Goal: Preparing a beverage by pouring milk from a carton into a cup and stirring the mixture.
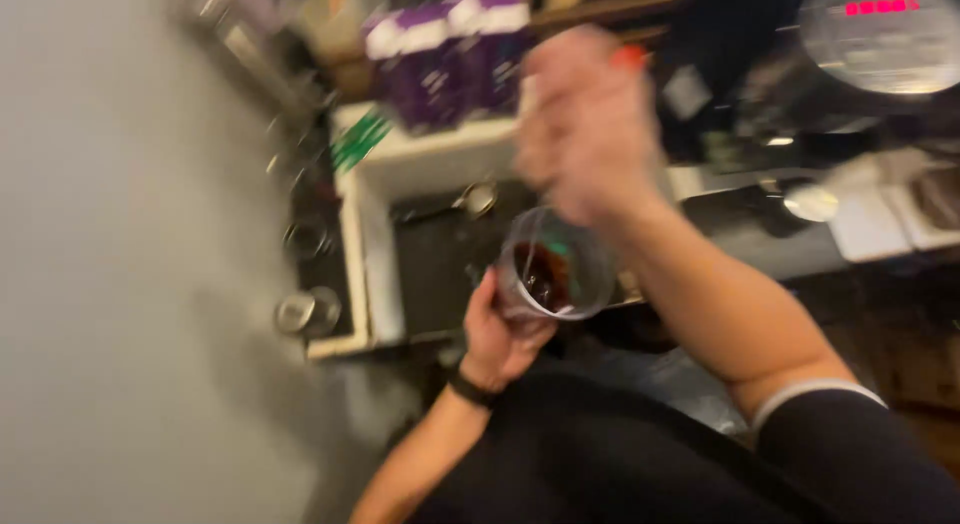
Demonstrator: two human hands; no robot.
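A white sink lies far left, purple cartons on its far rim. Over its near right edge the left hand wraps its fingers round a clear cup of dark liquid. Above, the blurred right hand is curled; what its fingers pinch I cannot tell.

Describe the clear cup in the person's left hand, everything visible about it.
The cup is a clear, thin-walled tumbler that looks like plastic, with a round open rim and no lid. It holds a dark reddish-brown liquid or filling low inside; the blur hides what it is. It is tilted, its mouth turned toward the camera. The left hand grips it from below, fingers around its base. The right hand is raised just above it, blurred, and a thin pale stick-like streak seems to run down into the cup. Below lies a dark tray with a white rim.
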